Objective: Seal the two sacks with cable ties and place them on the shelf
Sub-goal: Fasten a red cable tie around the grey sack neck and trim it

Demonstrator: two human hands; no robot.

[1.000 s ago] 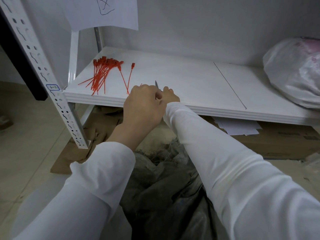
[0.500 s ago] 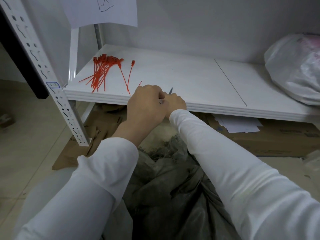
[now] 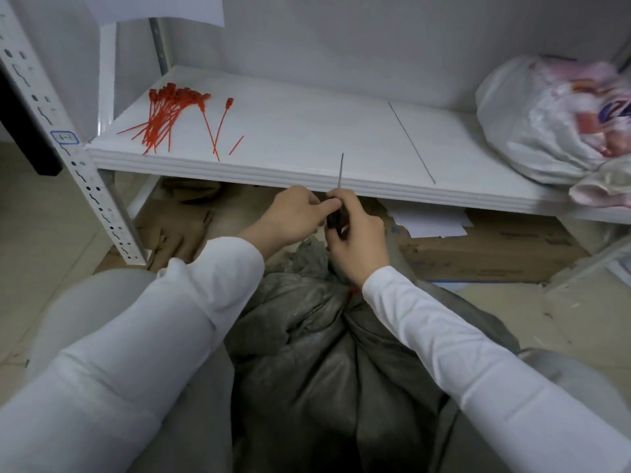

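Loosely, cable ties (image 3: 167,117) are lying on the shelf (image 3: 307,131), a sack (image 3: 324,353) sitting below it, left hand (image 3: 290,216) and right hand (image 3: 358,240) pinching a thin tool (image 3: 340,172).

Red tie (image 3: 351,291) mostly hidden beneath right hand (image 3: 358,240).

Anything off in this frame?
Minor: a short red strip lies loose on the shelf, apart from the cable tie bundle. Two single ties cross beside it. Nothing spilled or damaged.
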